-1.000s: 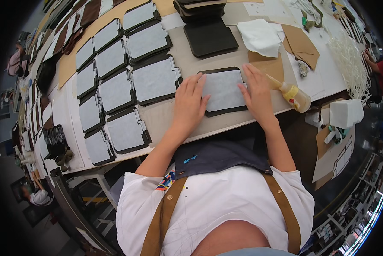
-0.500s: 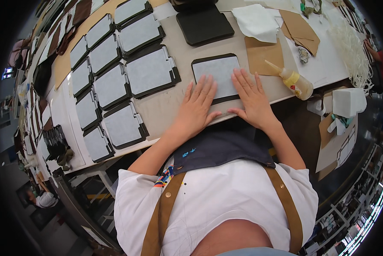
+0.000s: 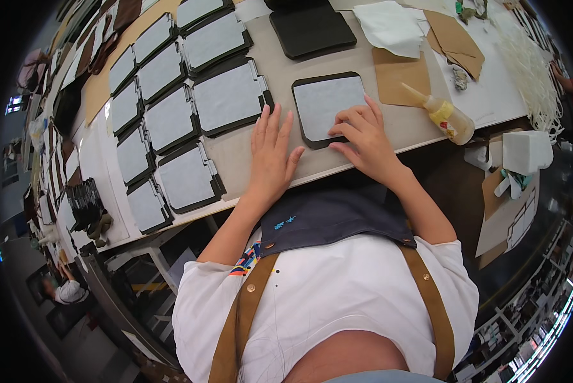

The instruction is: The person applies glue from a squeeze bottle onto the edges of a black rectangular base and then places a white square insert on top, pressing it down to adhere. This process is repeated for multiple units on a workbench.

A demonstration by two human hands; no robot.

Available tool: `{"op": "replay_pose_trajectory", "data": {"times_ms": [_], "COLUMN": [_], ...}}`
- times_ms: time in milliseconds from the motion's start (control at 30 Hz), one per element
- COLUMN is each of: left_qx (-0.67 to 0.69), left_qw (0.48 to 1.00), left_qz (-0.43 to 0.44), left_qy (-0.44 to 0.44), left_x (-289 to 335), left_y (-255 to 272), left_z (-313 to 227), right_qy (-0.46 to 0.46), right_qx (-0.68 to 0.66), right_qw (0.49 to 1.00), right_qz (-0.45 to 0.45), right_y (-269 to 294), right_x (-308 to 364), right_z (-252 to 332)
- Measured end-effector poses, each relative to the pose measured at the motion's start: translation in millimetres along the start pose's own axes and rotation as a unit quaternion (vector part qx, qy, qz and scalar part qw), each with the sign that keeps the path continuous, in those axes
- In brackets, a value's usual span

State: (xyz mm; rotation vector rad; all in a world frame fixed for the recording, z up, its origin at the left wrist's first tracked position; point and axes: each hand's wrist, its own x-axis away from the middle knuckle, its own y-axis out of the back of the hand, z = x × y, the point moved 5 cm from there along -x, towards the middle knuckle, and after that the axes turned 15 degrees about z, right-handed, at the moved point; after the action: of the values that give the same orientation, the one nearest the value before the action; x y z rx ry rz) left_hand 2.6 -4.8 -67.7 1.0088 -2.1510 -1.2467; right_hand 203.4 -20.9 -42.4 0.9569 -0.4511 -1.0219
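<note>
Panel: black-rimmed, grey-faced, lying on the counter
Left hand: at the panel's 8 o'clock, apart from it, fingers straight, slightly parted and free
Right hand: over the panel's 4 o'clock corner, fingers bent; cannot tell whether they grip
Similar panels: in rows at 9 o'clock
Black stack: at 12 o'clock
Bottle: on its side at 3 o'clock

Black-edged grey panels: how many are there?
12 in view: one panel partly under the right hand; to its left, a near column of three, a middle column of four and a far column of four. Some may be hidden.
</note>
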Motion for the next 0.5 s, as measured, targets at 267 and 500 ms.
{"op": "replay_pose_trajectory", "data": {"times_ms": [267, 500], "left_qx": [0.056, 0.073], "left_qw": [0.997, 0.995], "left_qz": [-0.056, -0.068], "left_qy": [-0.014, -0.015], "left_x": [4, 5], "left_y": [4, 3], "left_z": [-1, 2], "right_qy": [0.081, 0.107], "right_qx": [0.105, 0.148], "right_qw": [0.991, 0.983], "right_qz": [0.011, 0.015], "right_y": [-6, -9], "right_x": [-14, -14], "right_z": [17, 25]}}
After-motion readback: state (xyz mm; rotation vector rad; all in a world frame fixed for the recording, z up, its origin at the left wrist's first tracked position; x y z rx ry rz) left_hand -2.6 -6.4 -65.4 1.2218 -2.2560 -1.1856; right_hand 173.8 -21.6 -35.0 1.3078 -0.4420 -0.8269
